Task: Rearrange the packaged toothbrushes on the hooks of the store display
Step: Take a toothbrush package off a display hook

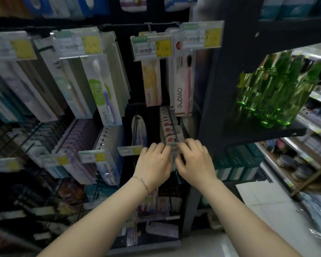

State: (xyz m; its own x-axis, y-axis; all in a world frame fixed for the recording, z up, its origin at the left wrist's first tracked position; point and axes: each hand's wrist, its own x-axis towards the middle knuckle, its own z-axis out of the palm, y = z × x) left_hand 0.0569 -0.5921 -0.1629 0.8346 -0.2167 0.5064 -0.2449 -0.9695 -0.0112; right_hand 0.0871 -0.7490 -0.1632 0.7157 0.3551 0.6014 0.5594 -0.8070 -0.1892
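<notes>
Packaged toothbrushes (pixel 104 89) hang in rows at left, while on the centre hook (pixel 172 125) the left hand (pixel 154 161) and right hand (pixel 195 160), side by side, each close their grip on the front pack (pixel 170 140), green bottles (pixel 272 89) shelved at right.

Green translucent bottles (pixel 274 93), yellow-and-white price tags (pixel 151 46), white packs with red dots (pixel 168 127), pink toothbrush (pixel 189 84), black rack (pixel 230 71)
</notes>
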